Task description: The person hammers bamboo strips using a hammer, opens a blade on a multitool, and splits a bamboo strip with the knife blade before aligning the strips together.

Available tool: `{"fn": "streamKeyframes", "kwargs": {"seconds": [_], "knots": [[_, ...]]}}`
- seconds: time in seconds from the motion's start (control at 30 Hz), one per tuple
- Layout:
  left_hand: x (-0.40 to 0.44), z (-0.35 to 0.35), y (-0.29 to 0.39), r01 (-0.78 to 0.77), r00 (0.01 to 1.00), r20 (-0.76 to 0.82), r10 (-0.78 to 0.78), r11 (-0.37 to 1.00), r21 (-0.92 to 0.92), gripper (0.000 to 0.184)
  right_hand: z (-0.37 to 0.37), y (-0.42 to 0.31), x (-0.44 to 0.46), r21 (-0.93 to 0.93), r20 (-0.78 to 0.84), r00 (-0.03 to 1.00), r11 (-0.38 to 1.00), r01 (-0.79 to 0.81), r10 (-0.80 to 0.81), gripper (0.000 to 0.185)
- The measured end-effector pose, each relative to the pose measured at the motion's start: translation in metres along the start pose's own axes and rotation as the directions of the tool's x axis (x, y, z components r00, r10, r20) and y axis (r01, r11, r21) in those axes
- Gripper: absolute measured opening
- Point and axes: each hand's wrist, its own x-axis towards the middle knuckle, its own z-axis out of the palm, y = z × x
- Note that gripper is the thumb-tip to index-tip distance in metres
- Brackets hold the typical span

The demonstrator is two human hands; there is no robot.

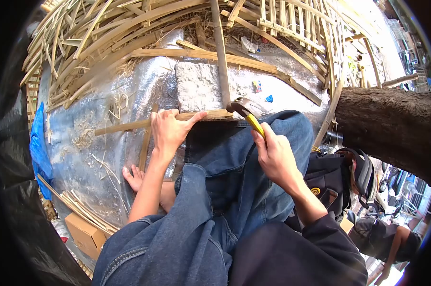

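Observation:
My left hand (pixel 169 129) is closed around a bamboo strip (pixel 125 127), which runs leftward past the hand. The strip's right end lies at the front edge of a rough concrete block (pixel 196 86). In my right hand (pixel 278 157) is a claw hammer (pixel 255 124) with a yellow handle. Its dark head appears right at the strip's right end; whether they touch I cannot tell. A long bamboo pole (pixel 220 52) comes down along the block's right side and meets the strip near the hammer head.
Piled bamboo slats (pixel 106 28) line the far side, with a slatted frame (pixel 291 24) to the right. A thick tree trunk (pixel 391 124) and a black backpack (pixel 327 183) stand at right. A cardboard box (pixel 84 233) sits lower left. Another person (pixel 387 238) is at lower right.

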Motion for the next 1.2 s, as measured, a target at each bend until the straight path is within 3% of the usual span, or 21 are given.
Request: {"fn": "streamKeyframes", "kwargs": {"seconds": [0.2, 0.33, 0.47, 0.5, 0.63, 0.73, 0.8, 1.0, 1.07, 1.2], "knots": [[0.001, 0.007, -0.004, -0.025, 0.996, -0.089, 0.023, 0.999, -0.024, 0.09, 0.0, 0.0, 0.002, -0.135, 0.061, 0.998, 0.99, 0.026, -0.018, 0.018], [0.0, 0.004, -0.003, -0.014, 0.998, -0.055, 0.011, 0.999, -0.04, 0.088, -0.005, -0.012, 0.004, -0.096, 0.022, 0.999, 0.995, 0.04, -0.038, 0.019], [0.0, 0.004, -0.003, -0.009, 0.999, -0.038, 0.006, 0.998, -0.067, 0.088, -0.008, -0.007, 0.009, -0.234, 0.069, 0.994, 0.967, 0.1, -0.086, 0.02], [0.0, 0.006, -0.003, -0.026, 0.996, -0.093, 0.019, 0.997, -0.07, 0.089, -0.009, -0.006, 0.01, -0.293, 0.111, 0.99, 0.949, 0.116, -0.087, 0.02], [0.0, 0.011, -0.006, -0.066, 0.982, -0.179, 0.054, 0.996, -0.064, 0.09, -0.015, -0.016, 0.005, -0.216, 0.062, 0.989, 0.966, 0.143, -0.132, 0.021], [0.0, 0.009, -0.005, -0.074, 0.985, -0.16, 0.062, 0.995, -0.067, 0.089, -0.012, -0.012, 0.005, -0.137, 0.001, 0.984, 0.975, 0.176, -0.177, 0.022], [-0.001, 0.01, -0.006, -0.077, 0.983, -0.17, 0.064, 0.995, -0.068, 0.088, -0.007, -0.002, 0.008, -0.324, 0.125, 0.989, 0.94, 0.112, -0.075, 0.021], [-0.001, 0.009, -0.005, -0.066, 0.985, -0.164, 0.052, 0.995, -0.078, 0.087, -0.022, -0.024, 0.006, -0.119, 0.058, 0.995, 0.989, 0.086, -0.08, 0.02], [0.0, 0.008, -0.004, -0.079, 0.983, -0.173, 0.063, 0.993, -0.085, 0.087, -0.018, -0.012, 0.01, -0.313, 0.148, 0.985, 0.94, 0.135, -0.092, 0.017], [0.0, 0.006, -0.004, -0.036, 0.992, -0.122, 0.024, 0.995, -0.096, 0.088, -0.02, -0.021, 0.011, -0.31, 0.124, 0.985, 0.938, 0.154, -0.121, 0.017]]}}
